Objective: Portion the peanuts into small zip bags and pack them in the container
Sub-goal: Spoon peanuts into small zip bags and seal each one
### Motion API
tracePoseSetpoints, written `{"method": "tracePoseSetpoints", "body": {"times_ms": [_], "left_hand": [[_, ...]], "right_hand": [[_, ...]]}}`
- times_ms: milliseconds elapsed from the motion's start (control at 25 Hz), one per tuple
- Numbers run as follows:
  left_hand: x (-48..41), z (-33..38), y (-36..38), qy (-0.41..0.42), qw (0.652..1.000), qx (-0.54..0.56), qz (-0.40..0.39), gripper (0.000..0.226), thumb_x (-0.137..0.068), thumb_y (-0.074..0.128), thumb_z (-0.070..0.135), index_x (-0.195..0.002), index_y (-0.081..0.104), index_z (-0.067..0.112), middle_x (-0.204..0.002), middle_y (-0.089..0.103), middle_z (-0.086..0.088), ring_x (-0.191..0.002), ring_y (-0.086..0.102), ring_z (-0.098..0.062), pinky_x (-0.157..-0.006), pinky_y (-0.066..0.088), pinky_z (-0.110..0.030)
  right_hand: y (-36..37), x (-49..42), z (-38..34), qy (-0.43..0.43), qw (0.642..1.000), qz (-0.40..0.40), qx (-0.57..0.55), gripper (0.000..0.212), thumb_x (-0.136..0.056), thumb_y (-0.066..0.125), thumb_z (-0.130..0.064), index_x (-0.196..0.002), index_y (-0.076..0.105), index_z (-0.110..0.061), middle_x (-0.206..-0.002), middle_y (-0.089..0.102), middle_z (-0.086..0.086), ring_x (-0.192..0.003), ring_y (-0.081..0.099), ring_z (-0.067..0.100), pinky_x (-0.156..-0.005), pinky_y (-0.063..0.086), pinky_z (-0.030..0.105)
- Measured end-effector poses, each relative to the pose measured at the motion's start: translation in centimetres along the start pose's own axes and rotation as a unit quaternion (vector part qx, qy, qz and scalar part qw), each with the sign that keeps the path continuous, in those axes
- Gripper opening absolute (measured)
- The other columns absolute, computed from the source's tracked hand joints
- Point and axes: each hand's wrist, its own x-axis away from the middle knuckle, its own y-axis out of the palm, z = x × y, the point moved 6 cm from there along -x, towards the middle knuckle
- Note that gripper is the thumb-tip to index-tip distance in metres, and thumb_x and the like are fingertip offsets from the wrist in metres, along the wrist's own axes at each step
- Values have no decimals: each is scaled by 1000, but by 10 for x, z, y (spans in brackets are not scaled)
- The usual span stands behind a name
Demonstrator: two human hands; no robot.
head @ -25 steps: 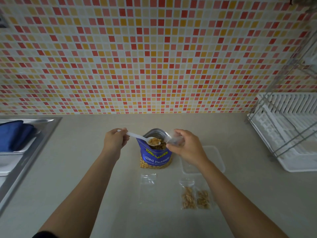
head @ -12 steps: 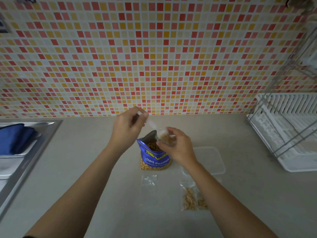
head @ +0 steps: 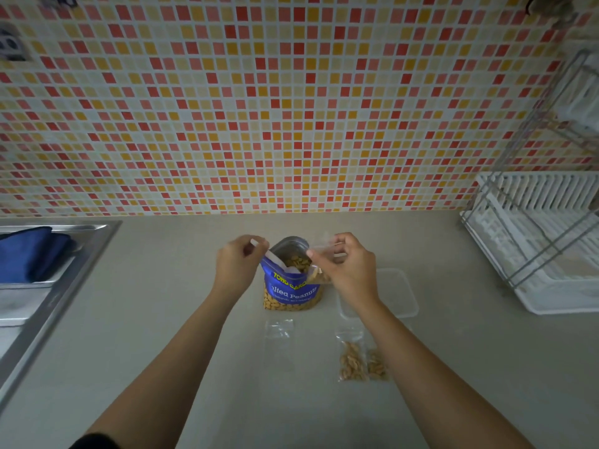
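— Since half a second ago the left hand (head: 238, 265) has dropped from above the peanut bag (head: 291, 283) to its left rim, and the spoon (head: 275, 259) now dips into the bag's mouth instead of tipping toward the right hand (head: 351, 270).

— What are the fingers doing?

— Left fingers are closed on the spoon's handle. Right fingers are pinched shut on a small zip bag (head: 319, 273), held just over the right edge of the peanut bag – a few peanuts show at its bottom.

— And the rest of the tabletop (head: 162, 319)?

— An empty zip bag (head: 279, 332) lies flat just in front of the peanut bag. Right of it, two filled bags (head: 361, 364) lie side by side, partly under the right forearm. A clear container (head: 397, 293) sits right of the peanut bag, behind the filled bags; I cannot tell whether anything is in it.

— Further out?

— A sink (head: 55, 286) with a blue cloth (head: 29, 254) at the left, a white dish rack (head: 534, 241) at the right.
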Motion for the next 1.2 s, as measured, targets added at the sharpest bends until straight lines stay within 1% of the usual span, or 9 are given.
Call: {"method": "tracePoseSetpoints", "body": {"times_ms": [120,200,280,440,640,720,800,1000,1200], "left_hand": [[21,1,-5,37,996,-35,76,49,-88,59,32,-130,47,10,-116,52,-5,-96,55,-17,-84,47,-32],[45,19,-5,143,984,-8,102,32,-88,56,22,-118,58,12,-108,57,-3,-84,56,-6,-78,50,-29],[68,25,15,163,986,21,18,22,-84,58,19,-104,67,14,-89,64,5,-74,60,4,-72,52,-24],[95,4,64,52,976,144,-156,17,-82,68,16,-99,67,15,-77,68,8,-67,61,8,-68,48,-9],[114,-64,102,-137,954,199,-176,11,-78,70,12,-70,65,16,-57,64,7,-63,56,-15,-70,46,-32],[126,-88,116,-179,956,141,-184,10,-78,68,16,-68,66,14,-64,67,-3,-66,57,-20,-72,49,-38],[136,-97,126,-166,964,56,-198,8,-80,67,18,-76,69,11,-78,71,-13,-74,64,-23,-78,51,-39],[144,-87,129,-45,981,-79,-171,42,-84,58,11,-126,51,8,-106,61,-15,-96,60,-31,-86,43,-29],[150,-86,141,32,964,-140,-224,48,-87,58,18,-133,47,11,-118,56,-15,-107,56,-31,-92,42,-32]], "right_hand": [[-4,6,0,1,1000,-1,-6,42,-64,79,-44,-89,57,-20,-72,66,-11,-65,65,6,-60,51,20],[-7,10,4,12,1000,2,-19,41,-63,80,-45,-87,56,-22,-73,68,-9,-65,65,8,-61,52,22],[-7,17,8,18,999,-1,-27,40,-62,80,-46,-84,55,-24,-73,69,-7,-65,66,8,-60,52,22],[0,36,24,51,996,-28,-62,37,-62,82,-40,-84,58,-23,-71,68,-7,-60,63,1,-58,46,12],[1,70,71,95,992,-84,-17,30,-85,63,-29,-110,61,-13,-86,66,-6,-76,62,2,-70,43,1],[-1,90,100,84,988,-105,75,29,-90,55,-20,-116,60,-8,-103,70,6,-92,66,17,-85,47,14],[1,108,123,44,967,-151,199,36,-91,44,-21,-120,58,-8,-117,65,13,-108,62,26,-95,44,28],[14,129,152,15,913,-253,320,75,-79,8,-39,-133,46,-4,-143,43,12,-124,49,30,-107,35,32],[15,127,154,-2,911,-245,331,43,-90,42,-12,-132,46,-4,-144,41,10,-125,46,31,-107,35,33]]}}
